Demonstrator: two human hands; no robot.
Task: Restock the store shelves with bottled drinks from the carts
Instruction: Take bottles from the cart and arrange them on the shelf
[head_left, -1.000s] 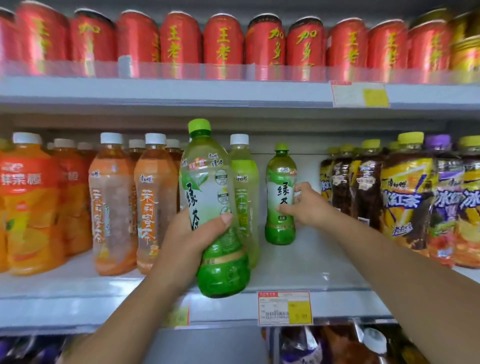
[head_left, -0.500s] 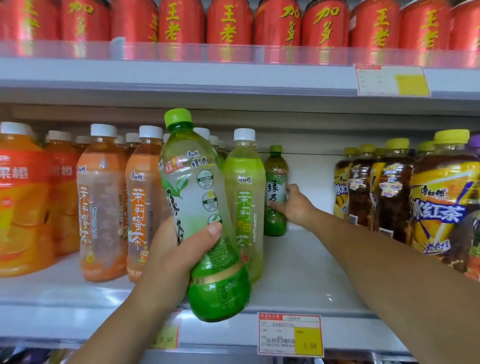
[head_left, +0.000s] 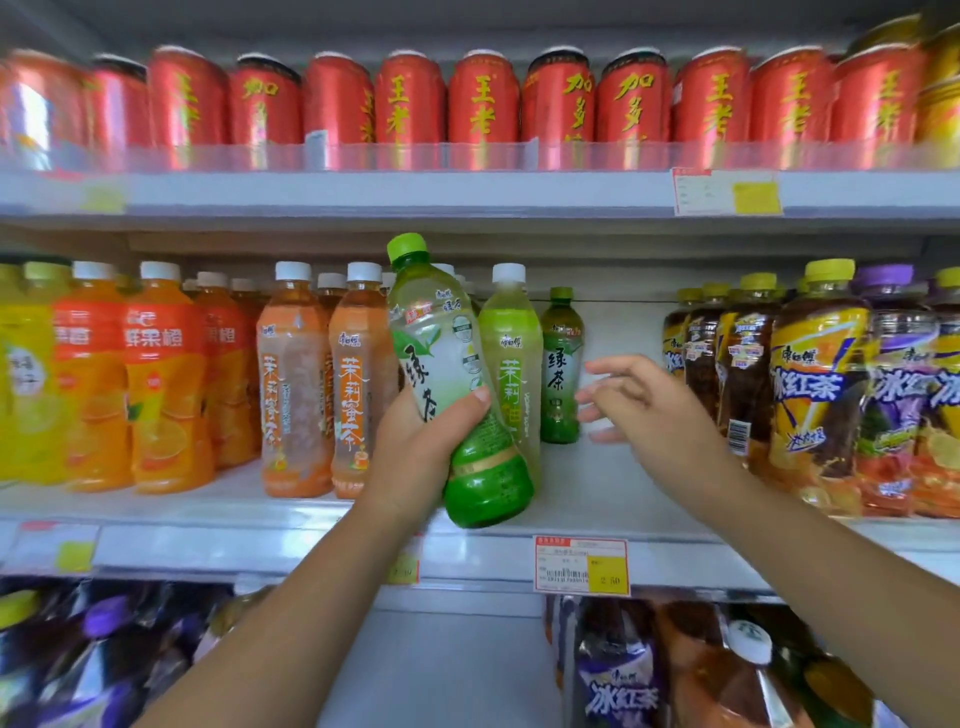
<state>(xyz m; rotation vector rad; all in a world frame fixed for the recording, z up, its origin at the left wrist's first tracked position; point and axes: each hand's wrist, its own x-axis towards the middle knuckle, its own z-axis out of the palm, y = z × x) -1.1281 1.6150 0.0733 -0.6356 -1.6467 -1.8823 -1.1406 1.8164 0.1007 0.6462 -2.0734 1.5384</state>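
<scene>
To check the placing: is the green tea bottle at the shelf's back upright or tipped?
Upright: the back bottle stands on its base on the shelf, its green cap straight above.

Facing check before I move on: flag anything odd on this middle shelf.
A lone green tea bottle stands far back on the shelf, well behind the pale green bottle beside it. The left hand grips a matching bottle, tilted.

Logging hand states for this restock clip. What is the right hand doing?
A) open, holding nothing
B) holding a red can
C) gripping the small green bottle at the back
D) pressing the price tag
A: the right hand is spread open beside the small green bottle, holding nothing.
</scene>
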